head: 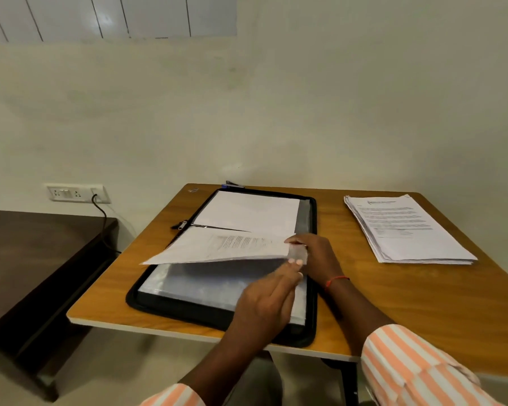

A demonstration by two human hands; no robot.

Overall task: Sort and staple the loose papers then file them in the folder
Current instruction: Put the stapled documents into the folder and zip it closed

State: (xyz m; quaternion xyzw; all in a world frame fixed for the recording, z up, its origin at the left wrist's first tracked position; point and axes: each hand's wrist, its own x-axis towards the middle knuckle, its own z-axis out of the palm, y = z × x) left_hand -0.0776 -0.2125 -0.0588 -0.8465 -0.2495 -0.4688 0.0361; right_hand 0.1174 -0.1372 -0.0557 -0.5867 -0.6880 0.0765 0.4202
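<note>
A black zip folder (313, 291) lies open on the wooden table (423, 303), with white sheets in its far half and clear plastic sleeves (194, 279) in its near half. A printed sheet in a sleeve (217, 247) is lifted at a slant above the near half. My right hand (314, 253) pinches that sheet's right edge. My left hand (264, 303) reaches in just below it, fingertips touching the same edge at the sleeve. A stack of loose printed papers (405, 230) lies on the table's right side. A blue stapler (233, 185) peeks out behind the folder.
The table stands against a pale wall. A dark lower table (35, 259) sits to the left, with a wall socket (77, 193) and a black cable above it. The folder's zip pull (182, 224) hangs off its left side.
</note>
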